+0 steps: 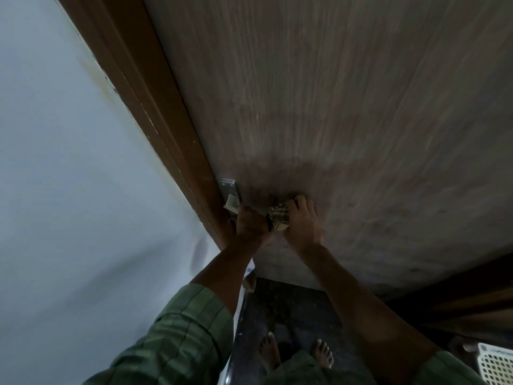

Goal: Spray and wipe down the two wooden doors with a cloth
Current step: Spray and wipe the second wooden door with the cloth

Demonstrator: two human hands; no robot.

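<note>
A grey-brown wooden door (347, 107) fills the upper right, with a darker damp patch above my hands. My right hand (301, 223) holds a bunched green-and-cream checked cloth (279, 216) against the door, fingertips touching the wood. My left hand (251, 225) is curled round what looks like the door handle (232, 204), just below the metal latch plate (229, 186) at the door's left edge. What exactly lies inside the left fist is hidden. The two hands almost touch at the cloth.
A dark brown door frame (155, 107) runs diagonally beside a pale wall (69, 176). My bare feet (294, 354) stand on a dark floor below. A white perforated basket (497, 365) sits at the bottom right, under dark wooden furniture (472, 301).
</note>
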